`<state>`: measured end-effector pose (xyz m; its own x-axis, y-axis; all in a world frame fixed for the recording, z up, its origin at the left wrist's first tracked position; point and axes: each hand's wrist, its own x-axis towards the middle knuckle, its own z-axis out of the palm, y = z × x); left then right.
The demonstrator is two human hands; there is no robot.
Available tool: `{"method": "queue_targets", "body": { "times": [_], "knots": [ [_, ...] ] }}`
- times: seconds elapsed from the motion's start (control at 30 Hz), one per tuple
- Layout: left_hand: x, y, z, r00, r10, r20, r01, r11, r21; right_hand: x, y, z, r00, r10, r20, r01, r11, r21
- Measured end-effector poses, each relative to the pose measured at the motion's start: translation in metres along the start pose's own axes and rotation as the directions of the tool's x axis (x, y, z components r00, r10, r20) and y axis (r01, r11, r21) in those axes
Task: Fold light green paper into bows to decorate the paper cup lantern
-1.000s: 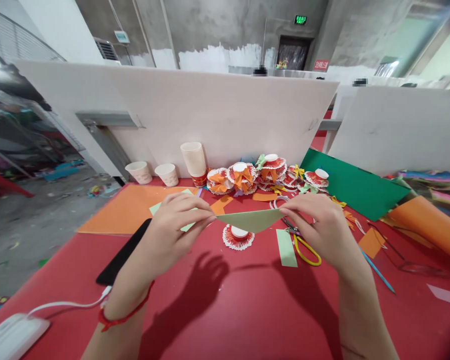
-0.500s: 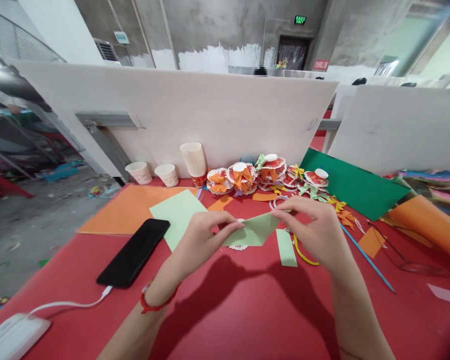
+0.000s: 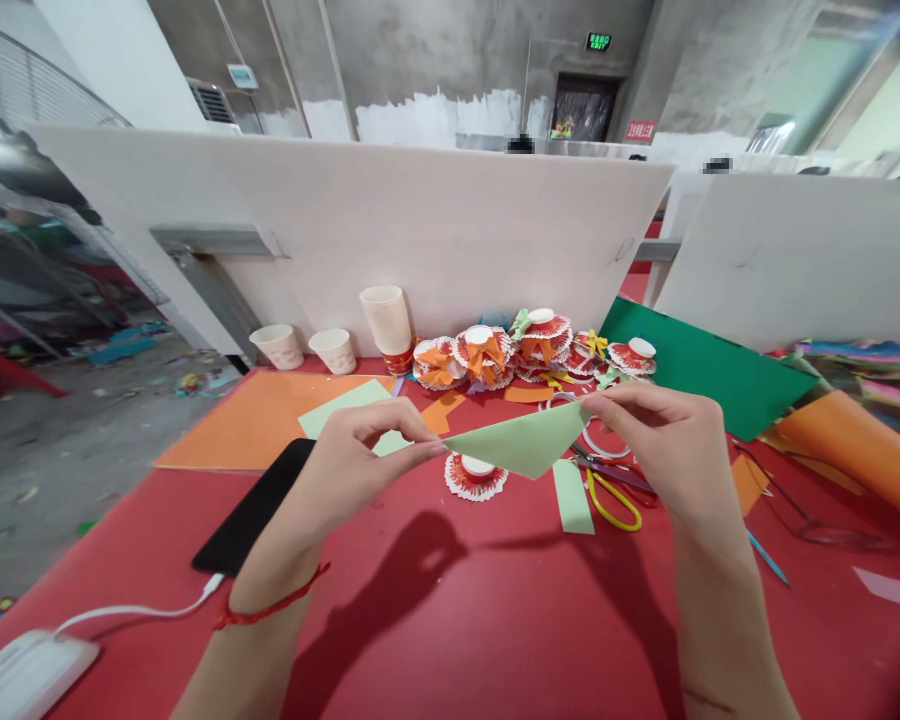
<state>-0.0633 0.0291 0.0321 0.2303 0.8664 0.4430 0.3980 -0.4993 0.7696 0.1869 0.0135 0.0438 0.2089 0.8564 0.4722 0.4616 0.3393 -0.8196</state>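
A pale green paper (image 3: 525,440), folded into a triangle, is stretched above the red table between my hands. My left hand (image 3: 360,460) pinches its left corner. At the upper right corner, my right hand (image 3: 660,430) grips it between thumb and fingers. Below the paper sits a small red-and-white paper cup craft (image 3: 476,478) with a frilled rim, its top partly covered. A green paper strip (image 3: 574,498) lies beside scissors with yellow handles (image 3: 616,503). Under and behind my left hand, a larger green sheet (image 3: 345,402) is partly hidden.
A black phone (image 3: 251,515) with a white cable lies at left on the red table (image 3: 450,640). Paper cups (image 3: 334,350) and several decorated cup crafts (image 3: 484,355) line the white partition (image 3: 435,230). Orange paper (image 3: 232,420), a green board (image 3: 720,365) and a blue pencil (image 3: 769,558) lie around.
My hands have moved apart, the left one leftward and the right one rightward. The green paper is now drawn out as a wide triangle, and the cup craft and scissors show more.
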Motion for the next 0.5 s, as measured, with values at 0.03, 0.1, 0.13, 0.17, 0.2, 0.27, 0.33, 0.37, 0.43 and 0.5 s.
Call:
{"method": "queue_targets", "body": {
  "times": [0.03, 0.1, 0.13, 0.17, 0.2, 0.27, 0.33, 0.37, 0.43, 0.5],
  "knots": [
    [0.0, -0.001, 0.0, 1.0, -0.006, 0.007, 0.006, 1.0, 0.001, 0.0, 0.0, 0.0, 1.0, 0.014, -0.009, -0.013, 1.0, 0.012],
    [0.0, -0.004, -0.001, 0.999, -0.003, 0.046, 0.002, 1.0, 0.014, 0.001, 0.001, 0.001, 0.999, 0.033, -0.018, -0.032, 0.999, 0.034],
    [-0.001, -0.005, -0.001, 0.997, -0.005, 0.071, 0.002, 0.999, 0.032, 0.001, 0.001, 0.001, 0.999, 0.039, -0.025, -0.037, 0.998, 0.043],
    [-0.001, -0.007, -0.002, 0.995, -0.011, 0.096, 0.005, 0.998, 0.065, 0.002, 0.002, 0.002, 0.999, 0.041, -0.034, -0.039, 0.998, 0.05],
    [-0.001, -0.008, -0.003, 0.993, -0.017, 0.12, 0.004, 0.994, 0.106, 0.002, 0.003, 0.002, 0.998, 0.041, -0.045, -0.038, 0.998, 0.055],
    [-0.002, -0.009, -0.004, 0.991, -0.023, 0.134, -0.003, 0.981, 0.196, 0.003, 0.004, 0.002, 0.998, 0.04, -0.058, -0.037, 0.998, 0.051],
    [-0.002, -0.008, 0.0, 0.996, 0.009, 0.094, -0.032, 0.969, 0.245, 0.003, 0.005, 0.003, 0.999, 0.042, -0.032, -0.042, 0.999, 0.028],
    [-0.003, -0.007, 0.005, 0.997, 0.035, 0.065, -0.05, 0.968, 0.246, 0.002, 0.005, 0.005, 0.999, 0.048, -0.002, -0.048, 0.999, 0.013],
    [-0.005, -0.005, 0.018, 0.993, 0.094, 0.067, -0.107, 0.967, 0.23, 0.0, 0.005, 0.009, 0.996, 0.064, 0.064, -0.064, 0.998, 0.0],
    [-0.009, -0.005, 0.038, 0.98, 0.12, 0.156, -0.151, 0.967, 0.205, -0.004, 0.004, 0.017, 0.992, 0.066, 0.112, -0.068, 0.998, 0.017]
  ]
}}
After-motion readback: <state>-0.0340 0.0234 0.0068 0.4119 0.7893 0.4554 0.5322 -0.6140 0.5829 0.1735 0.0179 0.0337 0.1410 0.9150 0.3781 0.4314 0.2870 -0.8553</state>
